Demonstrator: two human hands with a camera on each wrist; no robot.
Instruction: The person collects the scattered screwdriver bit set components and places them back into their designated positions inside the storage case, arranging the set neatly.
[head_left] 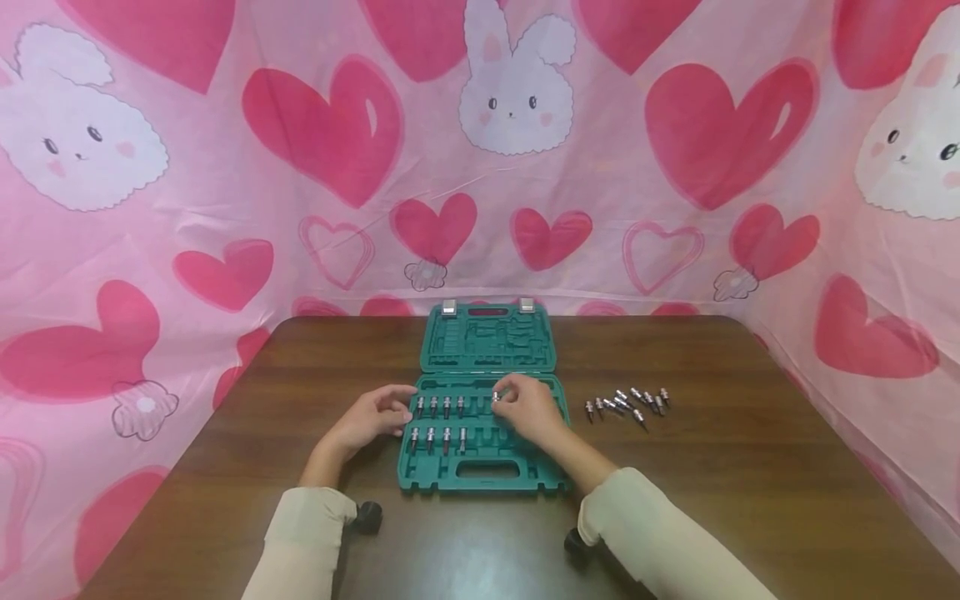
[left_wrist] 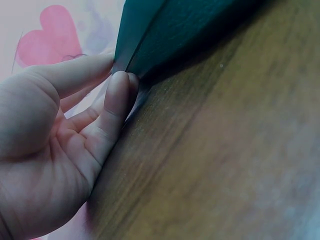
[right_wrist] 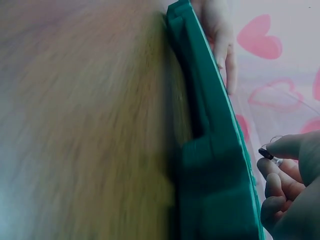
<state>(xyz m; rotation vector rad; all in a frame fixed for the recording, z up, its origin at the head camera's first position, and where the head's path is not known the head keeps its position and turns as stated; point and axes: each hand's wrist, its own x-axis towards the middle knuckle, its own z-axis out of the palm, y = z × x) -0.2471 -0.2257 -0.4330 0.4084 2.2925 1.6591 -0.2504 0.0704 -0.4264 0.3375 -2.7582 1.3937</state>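
Note:
A green tool case (head_left: pixel 487 483) lies opened on the table, its lid (head_left: pixel 491 337) folded back. Two rows of chrome bit sockets (head_left: pixel 447 407) with darker tips fill the left part of its tray. My right hand (head_left: pixel 528 408) is over the tray's right half, pinching one bit socket (right_wrist: pixel 269 154) between thumb and fingertip; its dark end shows in the right wrist view. At the case's left side, my left hand (head_left: pixel 371 421) touches the rim with fairly straight fingertips (left_wrist: pixel 117 92).
Several loose bit sockets (head_left: pixel 637 395) lie in a cluster right of the case on the brown wooden table (head_left: pixel 720 483). Pink cloth (head_left: pixel 480 183) with hearts and rabbits hangs behind and at both sides. Black wrist devices (head_left: pixel 367 517) stick out by the sleeves.

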